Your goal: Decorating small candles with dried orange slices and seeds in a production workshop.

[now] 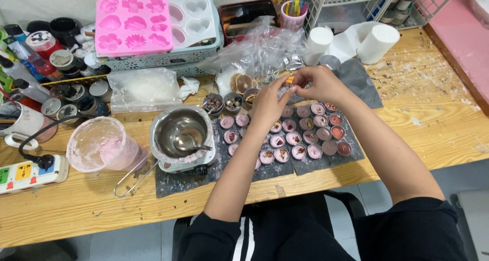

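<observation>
Step in hand: I have both hands up over the far rows of small round tins (298,137), fingertips meeting — I judge I am pulling apart or pinching off a tiny bit of decoration.
Left hand (269,104): fingers curled, tips pinched toward the right hand; what sits between them is too small to tell.
Right hand (318,83): closed in a pinch at the same spot, wrist above the upper right tins.
Doing it well: I would keep the pinch light and low over the tins, and keep my forearms off the filled rows — the left one crosses several of them.
Tins: small round cups filled pink or reddish, many with dark flecks on top, set in rows on dark mats (326,161) on the wooden surface (438,133).
Nearby: three little bowls (233,102) of dried bits just left of my left hand; a steel melting pot (182,133) with a spoon further left.
</observation>
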